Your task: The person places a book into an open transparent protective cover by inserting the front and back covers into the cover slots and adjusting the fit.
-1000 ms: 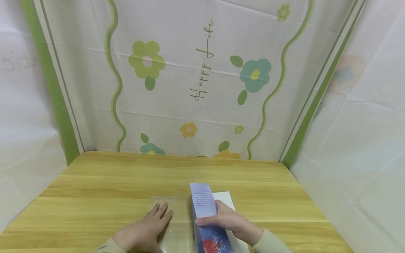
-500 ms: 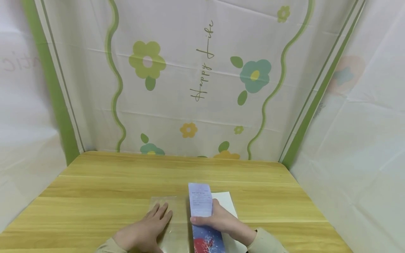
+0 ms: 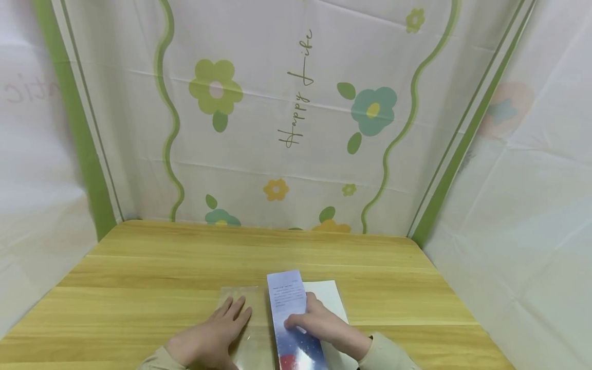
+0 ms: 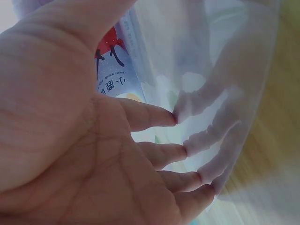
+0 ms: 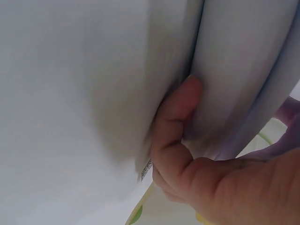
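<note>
A book with a blue cover (image 3: 288, 300), printed with text and a red patch, lies partly opened near the table's front edge. My right hand (image 3: 326, 326) grips this cover, thumb on top and fingers curled beneath. In the right wrist view, the fingers (image 5: 173, 126) tuck between a broad white page (image 5: 70, 93) and the bent cover (image 5: 239, 61). To the left, my left hand (image 3: 210, 334) rests spread on a clear plastic sheet (image 3: 261, 329). The left wrist view shows its fingertips touching the plastic (image 4: 211, 70), with the book's printed cover (image 4: 112, 65) behind the thumb.
The wooden table (image 3: 176, 267) extends beyond and to both sides of the hands. A flower-patterned white cloth (image 3: 254, 154) hangs behind it, and pale cloth panels (image 3: 532, 205) close in the left and right sides.
My right hand has shifted slightly left, bringing the blue cover over toward the plastic sheet, and its thumb now lies farther in on the cover. The left hand has stayed in place.
</note>
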Action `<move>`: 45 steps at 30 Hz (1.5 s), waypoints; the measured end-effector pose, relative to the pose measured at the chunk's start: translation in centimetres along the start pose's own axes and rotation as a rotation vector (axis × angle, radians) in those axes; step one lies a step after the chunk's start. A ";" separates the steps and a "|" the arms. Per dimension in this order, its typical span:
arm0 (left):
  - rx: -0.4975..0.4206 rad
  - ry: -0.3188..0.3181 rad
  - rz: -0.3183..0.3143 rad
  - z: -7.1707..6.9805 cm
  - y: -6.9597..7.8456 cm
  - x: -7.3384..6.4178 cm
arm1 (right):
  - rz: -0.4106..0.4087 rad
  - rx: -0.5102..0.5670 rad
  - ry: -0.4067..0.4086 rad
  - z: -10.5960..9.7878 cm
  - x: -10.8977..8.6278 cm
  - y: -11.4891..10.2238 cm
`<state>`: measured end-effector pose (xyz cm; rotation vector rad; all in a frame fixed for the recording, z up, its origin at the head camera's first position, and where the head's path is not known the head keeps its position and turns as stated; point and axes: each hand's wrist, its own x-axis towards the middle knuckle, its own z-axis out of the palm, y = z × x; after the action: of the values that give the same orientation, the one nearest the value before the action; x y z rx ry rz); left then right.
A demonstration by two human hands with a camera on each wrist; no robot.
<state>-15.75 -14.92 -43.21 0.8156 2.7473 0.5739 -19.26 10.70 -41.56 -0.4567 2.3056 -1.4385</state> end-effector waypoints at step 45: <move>0.015 -0.007 -0.007 -0.1 0.0 -0.3 | 0.124 0.002 0.011 -0.4 -0.1 -0.3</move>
<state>-15.54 -15.11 -43.07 0.8094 2.7498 0.5490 -19.39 10.91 -41.10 -0.3005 2.2981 -1.3871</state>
